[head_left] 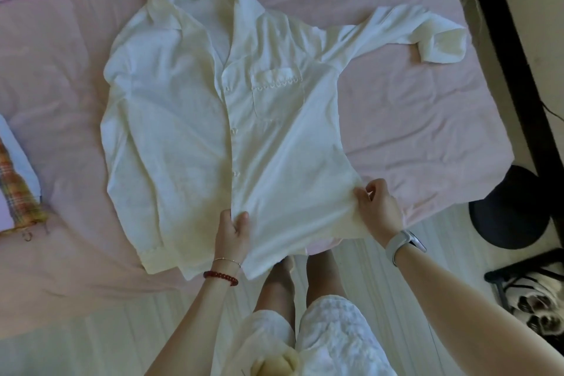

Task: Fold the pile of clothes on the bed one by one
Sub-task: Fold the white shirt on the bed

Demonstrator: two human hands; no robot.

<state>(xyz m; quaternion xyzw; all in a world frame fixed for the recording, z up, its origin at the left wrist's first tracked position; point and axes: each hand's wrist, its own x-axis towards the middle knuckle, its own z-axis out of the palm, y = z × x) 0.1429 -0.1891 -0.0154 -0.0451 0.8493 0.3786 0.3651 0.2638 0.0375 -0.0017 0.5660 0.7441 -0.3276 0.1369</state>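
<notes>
white shirt (213, 119) lies front up on the pink bed (412, 119), collar far, hem near and hanging a little over the near edge. left hand (233, 230) pinches the hem near the button line, thumb on top, fingers curled under the cloth. right hand (377, 208) pinches the right corner of the hem, fingers closed on the fabric. the right sleeve (396, 31) runs out far right, its cuff doubled back; the left sleeve lies along the shirt's left side, cuff near. step in hand looks like squaring the shirt flat before folding. to do it well: pull both hem points evenly toward the near side so the wrinkles across the lower front go out, keep the button line straight, then set the hem down on the bed rather than let it hang. the right sleeve will want straightening before it is brought across the body. around: a plaid cloth (18, 192) on a pale folded piece at the left edge, well apart from the shirt; a striped cover along the far left; a dark round stool (506, 211) on the floor near the bed's right corner. nothing lies on the shirt, though the near edge leaves little room for the hem.
</notes>
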